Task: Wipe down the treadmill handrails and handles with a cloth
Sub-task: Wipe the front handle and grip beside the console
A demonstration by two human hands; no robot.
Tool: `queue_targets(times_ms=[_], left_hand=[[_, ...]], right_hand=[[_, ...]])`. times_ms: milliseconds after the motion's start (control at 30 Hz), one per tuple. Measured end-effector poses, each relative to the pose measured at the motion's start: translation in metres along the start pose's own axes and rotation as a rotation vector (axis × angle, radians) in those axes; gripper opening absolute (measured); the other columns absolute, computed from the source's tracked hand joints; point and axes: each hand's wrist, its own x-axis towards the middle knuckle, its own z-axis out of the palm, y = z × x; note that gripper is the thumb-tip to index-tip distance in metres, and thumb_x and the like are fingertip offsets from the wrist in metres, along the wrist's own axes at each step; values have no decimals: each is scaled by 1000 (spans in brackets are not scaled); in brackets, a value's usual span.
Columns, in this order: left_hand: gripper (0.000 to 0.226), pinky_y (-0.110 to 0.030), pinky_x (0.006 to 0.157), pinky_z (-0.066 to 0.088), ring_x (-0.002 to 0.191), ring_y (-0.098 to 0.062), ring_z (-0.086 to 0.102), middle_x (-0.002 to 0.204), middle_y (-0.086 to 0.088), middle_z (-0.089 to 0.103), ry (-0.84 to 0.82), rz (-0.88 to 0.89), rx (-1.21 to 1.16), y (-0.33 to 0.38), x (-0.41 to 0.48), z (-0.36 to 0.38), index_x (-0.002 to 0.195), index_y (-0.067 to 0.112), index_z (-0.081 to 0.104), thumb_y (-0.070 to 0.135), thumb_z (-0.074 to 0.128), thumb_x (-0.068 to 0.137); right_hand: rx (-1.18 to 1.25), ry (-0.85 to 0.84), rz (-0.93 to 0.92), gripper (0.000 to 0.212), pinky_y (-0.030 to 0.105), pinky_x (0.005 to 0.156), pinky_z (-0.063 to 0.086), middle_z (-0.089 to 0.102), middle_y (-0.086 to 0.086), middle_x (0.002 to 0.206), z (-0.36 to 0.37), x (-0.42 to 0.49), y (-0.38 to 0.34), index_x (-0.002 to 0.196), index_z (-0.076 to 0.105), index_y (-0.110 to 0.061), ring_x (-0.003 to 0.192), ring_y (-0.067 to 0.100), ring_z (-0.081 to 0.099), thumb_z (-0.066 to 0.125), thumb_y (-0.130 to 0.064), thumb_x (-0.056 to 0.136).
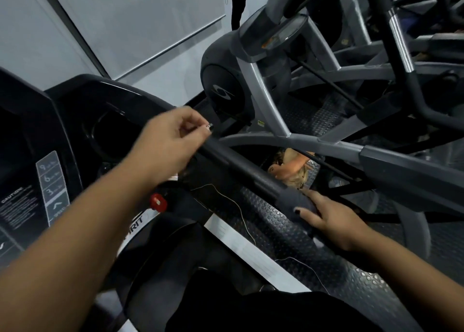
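Handrail: my view has the treadmill's right handrail (241, 167) running as a dark padded bar from the console down toward the lower right, between both my hands.
Left hand: my left hand (170, 140) sits at the upper end of that bar, fingers curled with thumb and forefinger pinched close; it is blurred, so I cannot tell what, if anything, it holds.
Right hand: my right hand (331, 221) lies on the lower end cap of the bar, fingers spread flat, gripping nothing.
Cloth: I can see no cloth in either hand.
Console: the treadmill console (50, 181) is at my left, with keys marked 9, 6 and 3.
Safety key: a red safety key (158, 202) sits under my left wrist.
Neighbour: a grey elliptical trainer (263, 80) stands just beyond the bar.
Floor: studded black rubber matting (288, 231) lies below.
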Motion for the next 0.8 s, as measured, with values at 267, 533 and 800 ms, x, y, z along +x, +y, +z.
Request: queue_targets(times_ms=[267, 533, 800], left_hand=[[11, -20, 71, 45, 77, -12, 59, 89, 1, 67, 254, 12, 316, -38, 25, -85, 98, 21, 69, 28, 66, 91], [11, -43, 83, 50, 94, -30, 58, 88, -2, 64, 441, 37, 625, -119, 15, -135, 92, 20, 71, 26, 63, 87], [17, -31, 99, 32, 111, -31, 48, 113, -7, 54, 427, -7, 569, -193, 0, -138, 101, 17, 70, 11, 69, 86]], right_hand=[[-338, 199, -105, 83, 33, 92, 47, 41, 6, 144, 25, 6, -29, 155, 15, -18, 123, 24, 51, 45, -62, 91], [-370, 267, -226, 75, 32, 81, 49, 47, 10, 133, 21, 91, -120, 154, 14, -13, 111, 26, 56, 42, -53, 97], [-242, 181, -235, 69, 39, 78, 46, 47, 21, 135, 13, 162, -179, 151, 21, -9, 110, 37, 58, 38, -51, 99]])
